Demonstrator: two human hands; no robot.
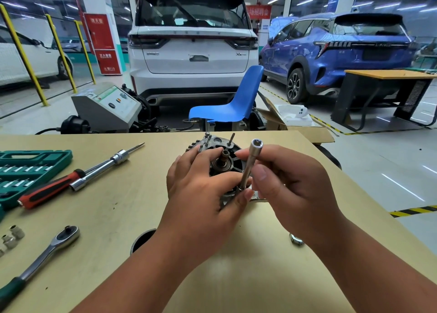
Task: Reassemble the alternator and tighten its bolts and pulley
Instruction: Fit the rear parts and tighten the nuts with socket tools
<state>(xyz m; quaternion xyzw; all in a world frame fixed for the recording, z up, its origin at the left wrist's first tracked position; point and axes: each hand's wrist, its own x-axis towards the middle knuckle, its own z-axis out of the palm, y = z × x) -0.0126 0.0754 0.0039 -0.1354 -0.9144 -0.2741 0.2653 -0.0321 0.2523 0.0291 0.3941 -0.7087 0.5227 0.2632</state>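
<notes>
Dead centre of the wooden table [113,220] sits the alternator [233,165], open face up, shaft [223,157] poking skyward. The left hand [201,194] is wrapped over its near-left side, fingers curled around the housing, thumb tip right by the tool's foot. The right hand [293,189] pinches a long socket [251,162] between thumb and fingers, tilted, hollow end up. Its lower end meets the alternator's near rim, possibly on a bolt, though the thumbs hide that. A loose nut [296,240] lies beside the right wrist. Off left lie a ratchet [49,251], a red-handled screwdriver [49,189] and a green socket case [30,168].
</notes>
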